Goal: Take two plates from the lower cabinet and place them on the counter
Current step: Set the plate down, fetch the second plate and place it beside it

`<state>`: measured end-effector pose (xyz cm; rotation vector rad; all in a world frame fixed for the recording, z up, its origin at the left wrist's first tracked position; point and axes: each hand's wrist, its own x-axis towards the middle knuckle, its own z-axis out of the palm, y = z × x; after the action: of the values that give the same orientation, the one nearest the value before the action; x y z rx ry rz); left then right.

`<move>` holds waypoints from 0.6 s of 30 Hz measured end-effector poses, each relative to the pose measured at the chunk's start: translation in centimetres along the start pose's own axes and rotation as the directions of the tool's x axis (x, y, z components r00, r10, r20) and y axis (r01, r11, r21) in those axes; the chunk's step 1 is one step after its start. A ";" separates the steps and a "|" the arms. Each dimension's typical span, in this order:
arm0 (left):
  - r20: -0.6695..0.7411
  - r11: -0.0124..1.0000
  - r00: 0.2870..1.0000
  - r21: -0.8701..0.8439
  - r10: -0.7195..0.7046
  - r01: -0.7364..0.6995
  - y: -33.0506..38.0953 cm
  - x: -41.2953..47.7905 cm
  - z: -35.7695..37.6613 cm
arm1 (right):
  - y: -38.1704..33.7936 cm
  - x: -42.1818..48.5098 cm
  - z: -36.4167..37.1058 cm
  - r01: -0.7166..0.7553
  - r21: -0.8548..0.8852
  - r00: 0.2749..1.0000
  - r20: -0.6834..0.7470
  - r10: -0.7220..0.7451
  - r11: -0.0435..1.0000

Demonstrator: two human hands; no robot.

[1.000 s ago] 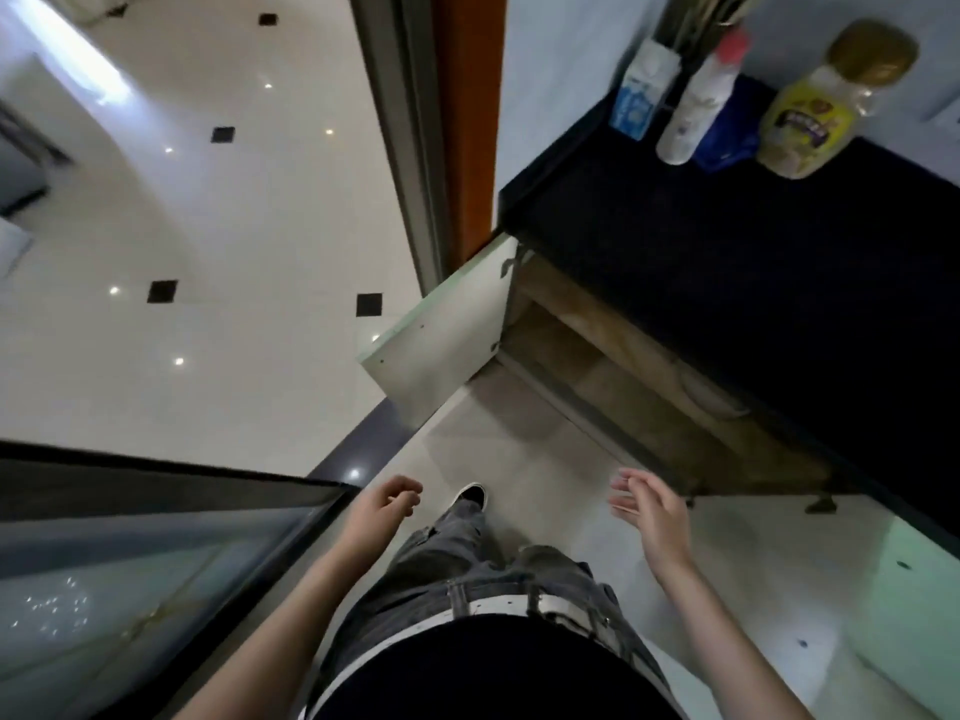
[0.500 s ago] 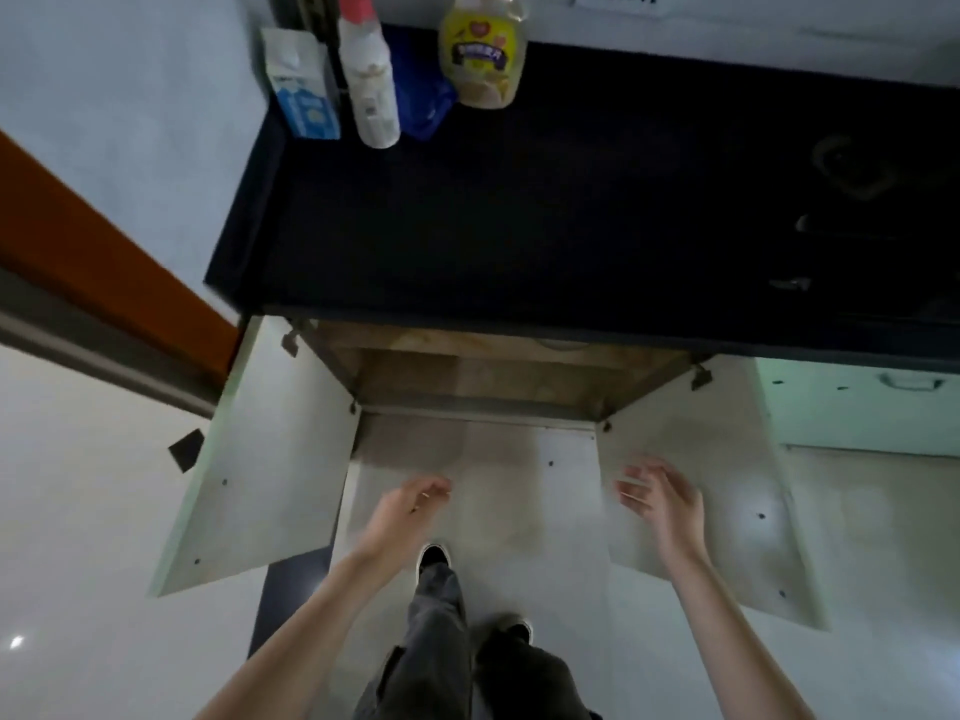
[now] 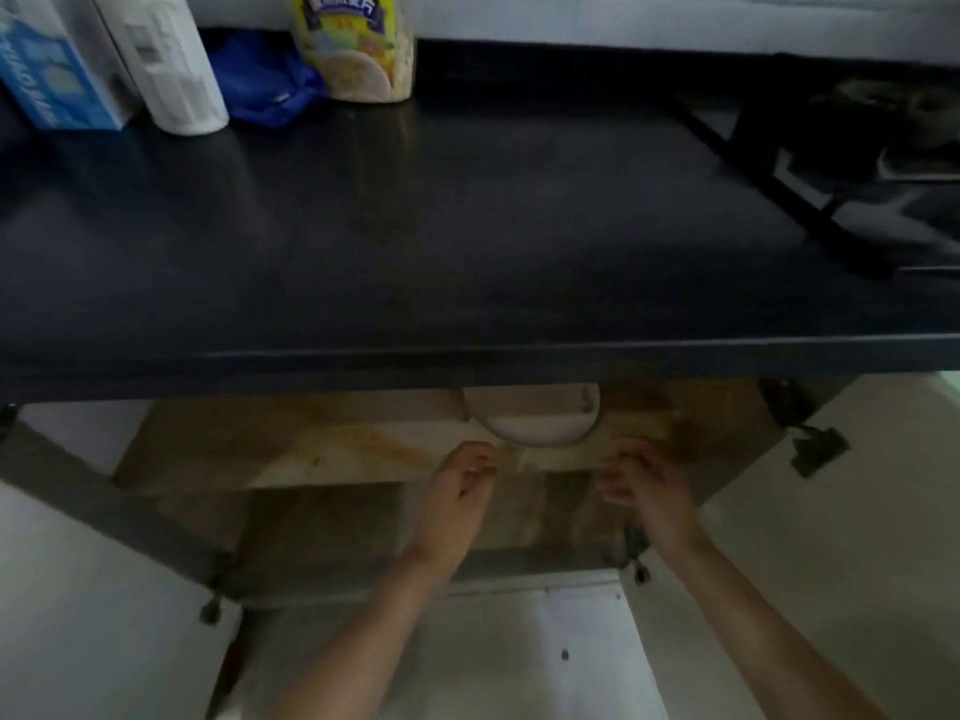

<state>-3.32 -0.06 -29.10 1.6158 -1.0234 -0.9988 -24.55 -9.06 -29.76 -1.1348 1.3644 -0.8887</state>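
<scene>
Cabinet shelf — plates just beyond hands

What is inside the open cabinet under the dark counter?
White plates sit on a wooden shelf, just beyond the left hand and right hand. The counter edge covers their back part, so their number and anything deeper cannot be seen.

Hands: counted two, left hand and right hand.
Plates: seen as one white round stack; number within could not be told.
Blue carton: one.
White bottle: one.
Yellow-labelled jar: one.
Blue bag: one.
</scene>
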 end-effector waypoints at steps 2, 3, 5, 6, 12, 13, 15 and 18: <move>-0.055 0.997 0.998 -0.068 0.027 -0.030 -1.9 2.9 0.7 | 1.8 3.0 0.1 0.035 -0.022 0.999 0.008 -0.035 0.999; -0.074 0.995 0.997 -0.087 0.037 -0.043 -2.9 4.2 0.9 | 2.4 4.4 0.2 0.050 -0.039 0.999 0.024 -0.049 0.998; -0.109 0.994 0.992 -0.075 0.070 -0.078 -4.3 6.2 0.9 | 3.3 7.3 0.5 0.006 -0.018 0.999 0.053 -0.005 1.000; -0.120 0.992 0.989 -0.079 0.087 -0.097 -4.7 7.2 0.7 | 3.4 8.6 0.7 -0.061 0.016 0.996 0.061 0.060 0.998; -0.072 1.000 0.997 -0.002 0.015 -0.015 -5.2 12.2 0.3 | 2.9 11.6 1.1 -0.158 0.108 0.963 0.239 0.129 0.981; -0.052 1.000 0.998 0.026 0.017 -0.015 -5.3 12.5 0.3 | 3.0 11.8 1.2 -0.145 0.127 0.959 0.263 0.108 0.981; -0.040 0.999 0.999 0.049 0.016 -0.014 -5.6 13.0 0.3 | 3.4 12.1 1.6 -0.129 0.162 0.954 0.290 0.077 0.978; -0.034 1.000 0.999 0.015 0.008 -0.008 -5.4 12.7 0.0 | 3.9 12.2 1.7 -0.113 0.226 0.955 0.293 0.043 0.967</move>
<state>1.58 -10.90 -36.13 1.6338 -1.0158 -0.9576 -22.72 -19.58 -37.03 -0.9712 1.0264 -0.7746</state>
